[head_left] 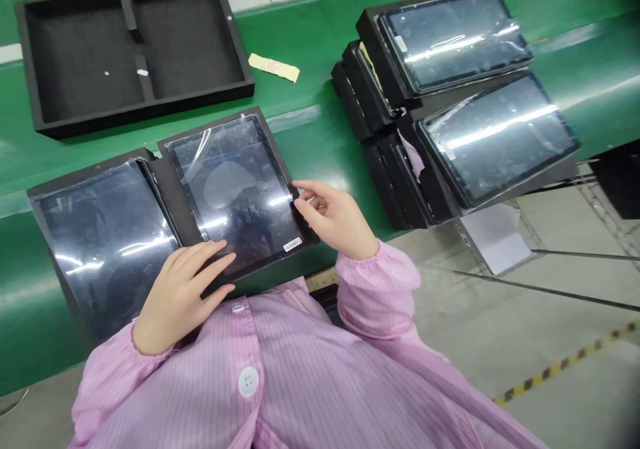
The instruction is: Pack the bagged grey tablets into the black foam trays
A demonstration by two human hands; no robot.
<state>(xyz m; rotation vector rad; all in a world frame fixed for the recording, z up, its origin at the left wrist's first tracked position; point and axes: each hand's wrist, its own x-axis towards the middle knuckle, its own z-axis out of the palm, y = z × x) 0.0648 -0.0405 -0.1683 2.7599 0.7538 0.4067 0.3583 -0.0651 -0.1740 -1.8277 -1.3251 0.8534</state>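
Note:
Before me a tablet [235, 189] with a glossy dark screen and a small white label lies in a black foam tray. To its left, a second tablet [107, 236] sits tilted, its film-covered screen reflecting the lamps. My left hand [183, 296] is over the gap between the two, its fingers spread and reaching the lower left edge of the labelled tablet. At that tablet's right edge is my right hand [335, 216], thumb and fingers apart and curled a little. Whether its fingertips touch the edge I cannot tell. Neither hand grips anything visible.
A black two-compartment foam tray [140, 106] stands at the back left, beside a yellow paper strip [274, 67]. On the right are stacked foam trays holding tablets, with an upper tablet [455, 39] and a lower tablet [500, 136] on top. The green bench [320, 149] ends near my body.

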